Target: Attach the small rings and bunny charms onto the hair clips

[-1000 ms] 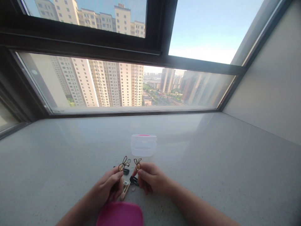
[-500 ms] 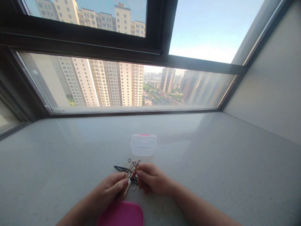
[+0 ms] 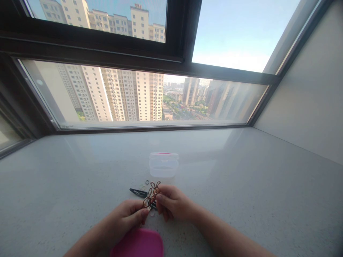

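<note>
Slippage is my first worry: my left grip [image 3: 132,216] pinches a bronze-coloured rabbit-shaped wire ornament [image 3: 147,202], and my right grip [image 3: 173,202] pinches a matching bronze-coloured wire ornament [image 3: 155,190] just beyond it, so a slack thumb could drop either. Their loops overlap in my view; touching or apart, I cannot tell. If they snag, tugging might bend the wire. My left wrist could also nudge the pink round-cornered plastic piece [image 3: 142,244] just below it. Against a second ago, my left grip sits lower and farther right, the gap between ornaments is gone, and the black tapered snap clip [image 3: 138,192] beyond its fingertips shows more fully.
</note>
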The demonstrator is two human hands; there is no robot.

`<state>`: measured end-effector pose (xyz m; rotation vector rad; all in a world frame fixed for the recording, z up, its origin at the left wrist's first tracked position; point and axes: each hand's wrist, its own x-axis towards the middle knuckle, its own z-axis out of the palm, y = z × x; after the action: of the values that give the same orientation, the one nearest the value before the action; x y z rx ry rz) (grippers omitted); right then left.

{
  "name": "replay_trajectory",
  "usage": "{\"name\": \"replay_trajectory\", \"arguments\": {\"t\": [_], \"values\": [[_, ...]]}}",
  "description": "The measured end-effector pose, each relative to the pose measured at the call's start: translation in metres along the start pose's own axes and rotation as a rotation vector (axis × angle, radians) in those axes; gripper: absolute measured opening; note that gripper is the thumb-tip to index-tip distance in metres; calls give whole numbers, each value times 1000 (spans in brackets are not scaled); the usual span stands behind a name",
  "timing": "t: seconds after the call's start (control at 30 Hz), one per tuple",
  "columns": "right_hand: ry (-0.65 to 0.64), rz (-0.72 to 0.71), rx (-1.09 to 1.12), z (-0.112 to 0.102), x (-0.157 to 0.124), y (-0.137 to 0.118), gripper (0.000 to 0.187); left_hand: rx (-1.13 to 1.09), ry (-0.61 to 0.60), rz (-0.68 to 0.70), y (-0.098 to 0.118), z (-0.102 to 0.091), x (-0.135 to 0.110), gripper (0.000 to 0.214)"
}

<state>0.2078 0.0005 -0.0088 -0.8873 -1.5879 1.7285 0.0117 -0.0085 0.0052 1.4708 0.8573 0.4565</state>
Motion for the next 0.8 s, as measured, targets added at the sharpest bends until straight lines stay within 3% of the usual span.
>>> {"name": "replay_trajectory", "arguments": {"t": [0.17,0.5,0.8], "values": [[55,31,40,-3,2,2,37,-184,97,-22,-3,-3,2,37],[102,27,100,-7,6,11,34,-215,338,-35,-3,-8,6,40],[130,3,29,-6,5,9,32,-221,371,-25,-6,-8,7,39]]}}
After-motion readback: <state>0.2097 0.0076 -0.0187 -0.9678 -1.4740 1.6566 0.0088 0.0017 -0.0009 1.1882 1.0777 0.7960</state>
